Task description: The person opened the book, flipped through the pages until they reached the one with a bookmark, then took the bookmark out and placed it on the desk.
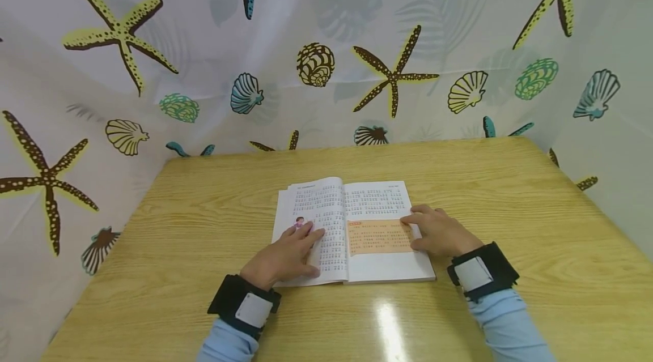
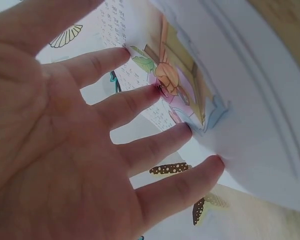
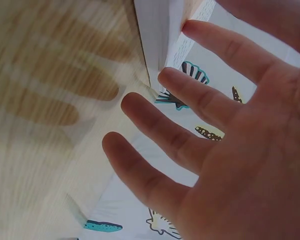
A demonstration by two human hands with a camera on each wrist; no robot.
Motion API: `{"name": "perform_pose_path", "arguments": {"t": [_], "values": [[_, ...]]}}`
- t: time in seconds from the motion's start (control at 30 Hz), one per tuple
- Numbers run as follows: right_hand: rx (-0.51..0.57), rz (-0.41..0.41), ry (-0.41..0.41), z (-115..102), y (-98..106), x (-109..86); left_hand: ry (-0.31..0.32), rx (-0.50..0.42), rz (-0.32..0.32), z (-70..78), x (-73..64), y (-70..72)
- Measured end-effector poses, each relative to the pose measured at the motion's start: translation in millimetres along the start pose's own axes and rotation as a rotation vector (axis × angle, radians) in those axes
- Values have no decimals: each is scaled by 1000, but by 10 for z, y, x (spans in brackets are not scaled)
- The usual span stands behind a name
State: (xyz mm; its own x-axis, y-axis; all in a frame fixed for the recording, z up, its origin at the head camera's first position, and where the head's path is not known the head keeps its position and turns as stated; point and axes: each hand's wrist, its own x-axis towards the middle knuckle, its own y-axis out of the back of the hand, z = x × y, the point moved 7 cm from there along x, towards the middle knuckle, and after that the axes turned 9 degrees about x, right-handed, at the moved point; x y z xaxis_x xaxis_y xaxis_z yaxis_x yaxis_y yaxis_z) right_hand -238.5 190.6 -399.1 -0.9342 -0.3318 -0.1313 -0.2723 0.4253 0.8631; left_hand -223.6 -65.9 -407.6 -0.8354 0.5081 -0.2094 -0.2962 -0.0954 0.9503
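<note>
well, open book (image 1: pixel 388 267), long axis crosswise, gutter (image 1: pixel 347 240) front to back, under left hand (image 1: pixel 287 257) and right hand (image 1: pixel 441 233), fingers (image 2: pixel 152 148) apart

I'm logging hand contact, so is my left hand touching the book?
Touching: the left wrist view shows your left hand resting its fingers on the book.

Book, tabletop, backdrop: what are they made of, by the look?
Book: paper, matte-looking; thin printed pages curve near the spine.
Tabletop: wood or wood-look laminate, glossy; grain shows, with bright glare below the book.
Backdrop: probably thin fabric or plastic sheeting, fairly matte; faint creases, starfish-and-shell print.
</note>
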Motion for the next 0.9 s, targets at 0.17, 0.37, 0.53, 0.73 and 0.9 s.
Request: {"name": "perform_pose_path", "arguments": {"t": [0.17,0.37,0.53,0.73,0.9], "values": [[9,7,11,-29,5,-9,7,3,1,-10,2,-10],[4,-2,-44,6,17,-25,13,-5,9,-14,-1,-11],[20,-16,-132,60,21,-33,17,-3,9,-13,0,-6],[6,-20,-150,54,26,-24,15,4,2,-12,10,-9],[-40,-17,-144,20,38,-24,21,1,-3,-11,6,-7]]}}
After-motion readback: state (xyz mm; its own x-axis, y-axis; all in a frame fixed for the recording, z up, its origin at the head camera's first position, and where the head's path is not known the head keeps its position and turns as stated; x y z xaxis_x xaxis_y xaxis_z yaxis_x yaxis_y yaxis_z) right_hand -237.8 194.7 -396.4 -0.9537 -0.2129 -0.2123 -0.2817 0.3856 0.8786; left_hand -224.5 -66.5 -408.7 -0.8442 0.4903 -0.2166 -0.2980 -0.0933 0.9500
